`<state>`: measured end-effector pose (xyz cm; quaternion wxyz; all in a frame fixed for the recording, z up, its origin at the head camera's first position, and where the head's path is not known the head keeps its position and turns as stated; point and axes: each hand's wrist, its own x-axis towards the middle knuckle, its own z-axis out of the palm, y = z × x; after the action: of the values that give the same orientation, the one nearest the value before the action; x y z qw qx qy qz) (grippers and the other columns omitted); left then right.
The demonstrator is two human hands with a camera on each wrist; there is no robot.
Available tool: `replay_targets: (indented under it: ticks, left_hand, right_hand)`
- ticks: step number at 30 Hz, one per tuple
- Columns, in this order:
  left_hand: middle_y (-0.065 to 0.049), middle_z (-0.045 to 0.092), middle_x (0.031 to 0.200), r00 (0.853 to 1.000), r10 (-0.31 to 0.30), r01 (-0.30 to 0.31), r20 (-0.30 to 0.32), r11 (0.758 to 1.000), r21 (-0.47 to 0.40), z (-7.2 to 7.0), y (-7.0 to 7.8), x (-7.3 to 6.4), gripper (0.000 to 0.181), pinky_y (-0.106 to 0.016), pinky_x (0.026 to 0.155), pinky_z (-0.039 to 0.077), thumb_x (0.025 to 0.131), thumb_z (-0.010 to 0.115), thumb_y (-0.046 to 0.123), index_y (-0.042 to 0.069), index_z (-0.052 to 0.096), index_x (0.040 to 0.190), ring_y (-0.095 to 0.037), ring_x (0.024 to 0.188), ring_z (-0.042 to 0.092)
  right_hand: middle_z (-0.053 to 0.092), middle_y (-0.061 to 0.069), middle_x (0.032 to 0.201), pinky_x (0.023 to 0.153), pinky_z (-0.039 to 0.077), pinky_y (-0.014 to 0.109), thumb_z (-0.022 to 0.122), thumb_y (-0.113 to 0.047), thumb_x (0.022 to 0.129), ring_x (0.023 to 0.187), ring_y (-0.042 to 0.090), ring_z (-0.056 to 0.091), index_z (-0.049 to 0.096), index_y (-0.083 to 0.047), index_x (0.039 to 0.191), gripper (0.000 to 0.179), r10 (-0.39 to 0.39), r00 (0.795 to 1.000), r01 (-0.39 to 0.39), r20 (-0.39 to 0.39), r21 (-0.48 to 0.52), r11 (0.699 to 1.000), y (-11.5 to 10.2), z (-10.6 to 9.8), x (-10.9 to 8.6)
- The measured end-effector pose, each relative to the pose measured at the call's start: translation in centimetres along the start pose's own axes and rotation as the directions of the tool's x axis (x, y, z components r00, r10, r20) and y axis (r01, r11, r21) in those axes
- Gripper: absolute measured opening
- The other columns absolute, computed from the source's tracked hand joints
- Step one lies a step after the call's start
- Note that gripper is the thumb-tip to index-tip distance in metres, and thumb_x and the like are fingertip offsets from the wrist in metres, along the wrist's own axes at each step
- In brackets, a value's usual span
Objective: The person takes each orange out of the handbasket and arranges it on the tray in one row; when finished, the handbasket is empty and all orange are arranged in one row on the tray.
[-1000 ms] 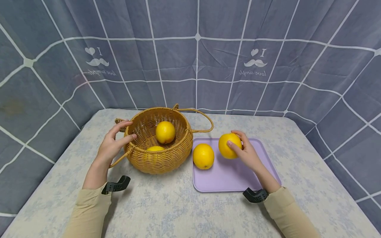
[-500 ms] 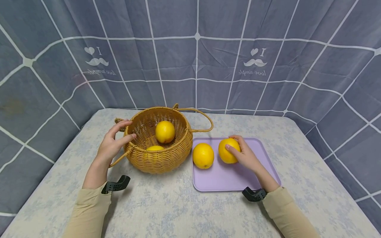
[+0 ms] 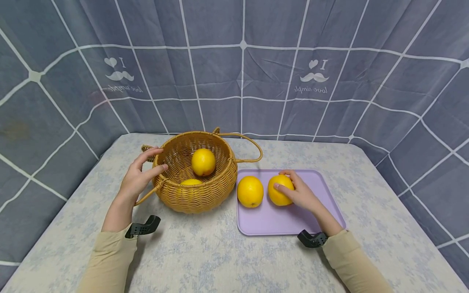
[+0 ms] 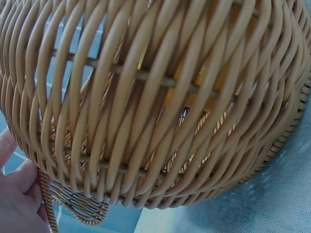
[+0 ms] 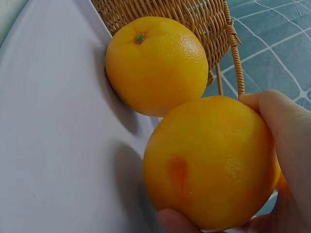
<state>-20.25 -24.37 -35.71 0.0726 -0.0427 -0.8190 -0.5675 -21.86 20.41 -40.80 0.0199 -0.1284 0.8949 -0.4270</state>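
My right hand (image 3: 298, 193) grips an orange (image 3: 279, 191) low over the right part of the lilac tray (image 3: 286, 221), thumb on its near side and fingers round the far side. Whether that orange touches the tray I cannot tell. Just left of it a second orange (image 5: 155, 65) sits on the tray. My left hand (image 3: 137, 175) holds the left rim of a round wicker basket (image 3: 198, 197), its thumb reaching over the edge. Inside the basket lie one orange (image 3: 203, 162) in full view and another orange (image 3: 190, 183) partly hidden behind the front wall.
The basket's thin handle (image 3: 253, 142) sticks out to the right, behind the tray's left corner. A pale flowered cloth (image 3: 198, 252) covers the table. Behind it hangs a grey-blue curtain (image 3: 216, 73) with white lines.
My right hand has lowered its orange toward the tray and shifted it slightly left and nearer. The left hand and the basket have stayed in place.
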Motion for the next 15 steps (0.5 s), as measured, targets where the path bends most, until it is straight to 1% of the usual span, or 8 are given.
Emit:
replay_targets:
  ticks: [4, 9, 12, 15]
  left_hand:
    - [-0.006, 0.025, 0.152, 1.0, 0.004, -0.004, 0.003, 1.0, -0.003, -0.01, 0.0, -0.01, 0.057, -0.066, 0.104, 0.005, 0.088, 0.067, 0.024, 0.011, 0.044, 0.139, -0.028, 0.141, 0.007]
    - [-0.007, 0.026, 0.151, 1.0, 0.006, -0.006, 0.003, 1.0, -0.009, 0.0, -0.02, 0.02, 0.058, -0.065, 0.105, 0.005, 0.088, 0.067, 0.023, 0.01, 0.044, 0.139, -0.028, 0.141, 0.007]
    - [-0.006, 0.025, 0.152, 1.0, 0.002, -0.002, 0.001, 1.0, -0.008, 0.0, -0.03, 0.05, 0.058, -0.065, 0.105, 0.004, 0.088, 0.067, 0.024, 0.011, 0.044, 0.139, -0.028, 0.141, 0.006]
    - [-0.006, 0.024, 0.153, 1.0, -0.005, 0.005, 0.0, 1.0, 0.001, -0.02, -0.05, 0.07, 0.059, -0.066, 0.105, 0.003, 0.088, 0.067, 0.026, 0.012, 0.044, 0.14, -0.027, 0.142, 0.004]
  right_hand:
    - [0.051, 0.02, 0.123, 0.081, 0.047, 0.041, 0.061, -0.034, 0.09, 0.1, 0.031, 0.053, 0.045, -0.008, 0.126, 0.048, -0.019, 1.0, 0.02, 0.019, -0.029, 0.999, 0.15, 0.15, 0.05]
    - [0.049, 0.021, 0.125, 0.083, 0.046, 0.045, 0.062, -0.034, 0.089, 0.104, 0.033, 0.051, 0.045, -0.006, 0.127, 0.05, -0.038, 0.999, 0.039, 0.022, -0.046, 0.998, 0.07, 0.13, -0.02]
    - [0.046, 0.021, 0.129, 0.085, 0.045, 0.047, 0.065, -0.034, 0.087, 0.106, 0.034, 0.05, 0.043, -0.006, 0.131, 0.057, -0.035, 0.998, 0.037, 0.048, -0.038, 0.999, 0.03, -0.01, -0.07]
    - [0.043, 0.02, 0.131, 0.086, 0.045, 0.048, 0.074, -0.035, 0.08, 0.106, 0.033, 0.05, 0.037, -0.007, 0.136, 0.072, -0.023, 0.995, 0.025, 0.098, -0.016, 1.0, -0.01, -0.16, -0.19]
